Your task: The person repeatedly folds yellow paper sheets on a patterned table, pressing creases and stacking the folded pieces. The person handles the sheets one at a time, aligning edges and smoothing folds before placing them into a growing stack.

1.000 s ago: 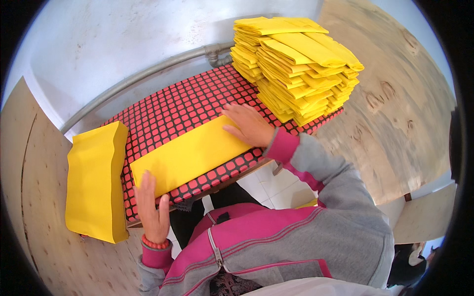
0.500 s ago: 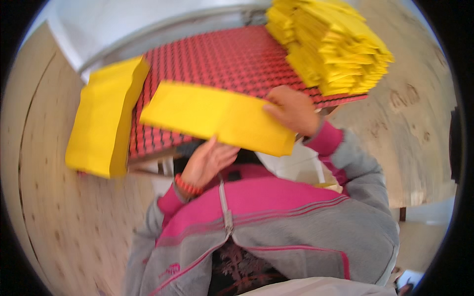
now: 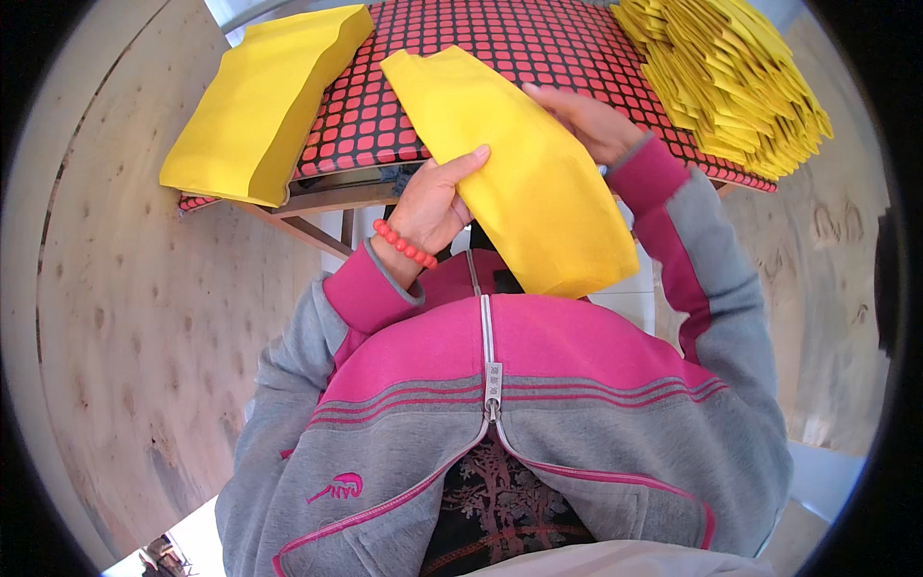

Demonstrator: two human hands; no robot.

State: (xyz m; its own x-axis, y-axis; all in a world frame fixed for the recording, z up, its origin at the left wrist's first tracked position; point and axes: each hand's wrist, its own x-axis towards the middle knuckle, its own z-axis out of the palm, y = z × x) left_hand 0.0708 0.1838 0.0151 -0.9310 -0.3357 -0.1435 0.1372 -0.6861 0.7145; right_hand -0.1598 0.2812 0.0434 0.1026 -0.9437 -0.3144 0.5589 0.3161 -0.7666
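Observation:
A long yellow piece (image 3: 524, 178), which looks like a flat bag of cloth or paper, slants over the near edge of the table in front of my body. My left hand (image 3: 433, 204), with a red bead bracelet at the wrist, grips its left edge, thumb on top and the other fingers underneath. At its far right edge is my right hand (image 3: 591, 125), one finger stretched out along the edge and the rest partly hidden. The piece bulges slightly between the two hands.
A neat yellow stack (image 3: 264, 91) lies on the left end of the table with the red and black checked cover (image 3: 361, 120). A thick, uneven pile of folded yellow pieces (image 3: 735, 87) sits at the right end. Wooden table legs (image 3: 317, 231) show below.
The yellow piece has turned from lying nearly crosswise to a steeper slant. My left thumb now lies over its edge, and my right hand has moved from its top face to its far edge.

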